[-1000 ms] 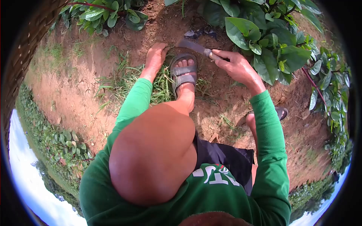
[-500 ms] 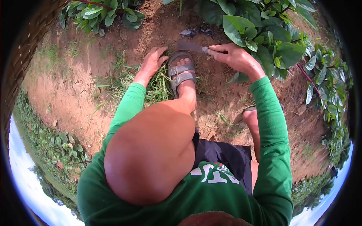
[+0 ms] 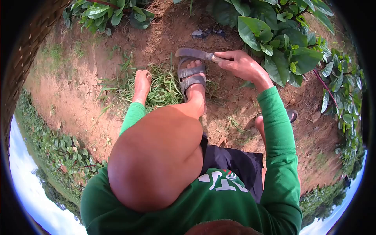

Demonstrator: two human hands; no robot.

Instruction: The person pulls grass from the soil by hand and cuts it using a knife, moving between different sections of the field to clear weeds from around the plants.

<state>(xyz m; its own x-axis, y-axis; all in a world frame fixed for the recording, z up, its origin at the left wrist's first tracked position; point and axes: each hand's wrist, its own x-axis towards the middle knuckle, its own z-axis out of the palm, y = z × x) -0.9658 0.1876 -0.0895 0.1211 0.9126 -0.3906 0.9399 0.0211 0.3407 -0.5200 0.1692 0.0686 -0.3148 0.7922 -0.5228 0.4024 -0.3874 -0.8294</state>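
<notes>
My right hand (image 3: 241,64) grips the short handle of a knife (image 3: 194,53), fingers wrapped round it. The broad, dull blade points left, just beyond the toes of my sandalled foot (image 3: 192,76). To the left of that foot, my left hand (image 3: 142,81) is closed with its fingers curled in, at the edge of a patch of green grass (image 3: 162,88). Whatever it may hold is hidden by the fingers. Some of the grass lies loose and flattened beside the sandal.
Large-leaved plants (image 3: 278,43) grow close by my right hand, with a reddish stem (image 3: 326,88) further right. Another leafy plant (image 3: 103,13) stands at the upper left. A dark scrap (image 3: 200,33) lies on the brown soil (image 3: 74,90). My bent knee (image 3: 156,156) fills the middle.
My left hand has drawn back from the sandal, left and towards me, and its fingers have closed. The knife has shifted slightly left, its blade now showing more broadly.
</notes>
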